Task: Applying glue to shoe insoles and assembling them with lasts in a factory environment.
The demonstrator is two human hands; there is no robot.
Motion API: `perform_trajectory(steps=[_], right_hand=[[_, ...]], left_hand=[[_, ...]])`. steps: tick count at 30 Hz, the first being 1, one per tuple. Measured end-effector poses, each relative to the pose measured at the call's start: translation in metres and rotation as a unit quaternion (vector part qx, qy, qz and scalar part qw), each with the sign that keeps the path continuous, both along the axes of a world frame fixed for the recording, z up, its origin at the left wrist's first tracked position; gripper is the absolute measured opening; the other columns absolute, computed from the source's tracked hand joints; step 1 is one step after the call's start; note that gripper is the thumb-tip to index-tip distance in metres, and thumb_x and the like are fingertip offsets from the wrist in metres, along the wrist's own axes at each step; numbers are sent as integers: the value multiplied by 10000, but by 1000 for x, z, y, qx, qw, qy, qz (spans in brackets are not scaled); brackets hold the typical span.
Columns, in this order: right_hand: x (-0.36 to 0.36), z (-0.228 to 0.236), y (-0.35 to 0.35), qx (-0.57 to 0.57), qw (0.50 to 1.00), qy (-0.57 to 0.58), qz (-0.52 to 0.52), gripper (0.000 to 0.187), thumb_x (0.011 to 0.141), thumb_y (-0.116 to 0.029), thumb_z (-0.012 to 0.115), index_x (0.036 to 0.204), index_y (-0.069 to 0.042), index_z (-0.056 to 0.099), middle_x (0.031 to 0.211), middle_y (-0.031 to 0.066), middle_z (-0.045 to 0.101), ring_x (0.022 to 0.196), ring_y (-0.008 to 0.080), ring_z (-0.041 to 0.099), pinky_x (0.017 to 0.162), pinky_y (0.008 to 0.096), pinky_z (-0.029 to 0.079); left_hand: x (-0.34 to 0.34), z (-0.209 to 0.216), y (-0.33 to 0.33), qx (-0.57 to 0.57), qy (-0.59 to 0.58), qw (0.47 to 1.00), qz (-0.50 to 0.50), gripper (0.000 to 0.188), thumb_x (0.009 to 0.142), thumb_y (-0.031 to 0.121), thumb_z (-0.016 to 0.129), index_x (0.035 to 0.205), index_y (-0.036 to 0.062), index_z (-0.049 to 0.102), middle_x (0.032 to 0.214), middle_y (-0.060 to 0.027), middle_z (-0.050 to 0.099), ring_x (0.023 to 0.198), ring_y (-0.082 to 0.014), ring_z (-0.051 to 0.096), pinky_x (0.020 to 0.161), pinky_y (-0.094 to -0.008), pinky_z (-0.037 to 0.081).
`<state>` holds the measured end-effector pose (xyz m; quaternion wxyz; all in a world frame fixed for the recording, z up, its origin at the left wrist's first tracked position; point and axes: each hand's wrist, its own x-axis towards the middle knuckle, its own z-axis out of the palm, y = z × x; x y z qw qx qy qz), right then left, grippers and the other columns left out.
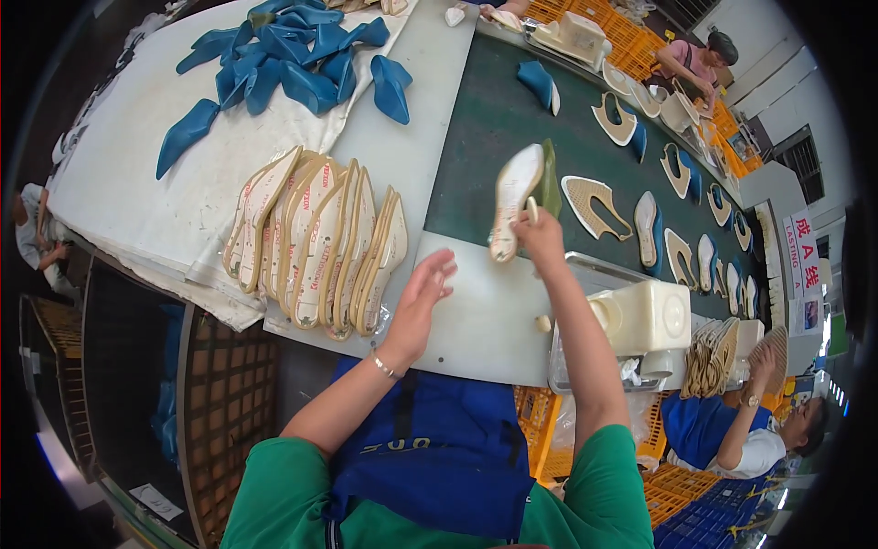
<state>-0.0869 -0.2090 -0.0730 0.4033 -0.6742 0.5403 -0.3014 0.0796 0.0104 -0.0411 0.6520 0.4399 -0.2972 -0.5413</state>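
In my right hand (541, 240) is the heel end of a dark green shoe last (550, 174), with a pale insole (518, 176) lying along its sole. It is over the near edge of the green conveyor belt (485, 119). My left hand (422, 306) is empty and open, fingers apart, above the white table (466, 320). Left of that hand, a row of insoles (315, 242) with tan edges stands on edge. Behind it lies a heap of blue shoe lasts (283, 59), with single ones (187, 135) nearby.
Woven tan shoe uppers (594, 206) and lasts with insoles (647, 229) lie along the belt. At my right, a metal tray (562, 343) holds a cream plastic container (645, 316). Co-workers (754, 430) are at the right and across the belt; orange crates (540, 430) stand below.
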Motion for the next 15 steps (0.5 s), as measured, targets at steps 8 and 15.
perform_trajectory(steps=[8,15], right_hand=[[4,-21,-93,-134,925,349,-60,239,799,-160,650,1002,-55,578,886,224,676,866,416,653,746,508,515],[-7,-45,-99,-212,892,399,-19,234,833,-130,564,1059,-104,621,1034,158,606,894,383,641,740,498,504]], left_hand=[[32,7,71,26,-116,991,-64,283,1004,100,427,1212,-15,579,1167,-97,622,1078,-173,587,955,-304,442],[55,33,85,-1,-184,983,5,262,981,77,443,1154,-20,613,1100,-116,646,1032,-200,610,936,-325,455]])
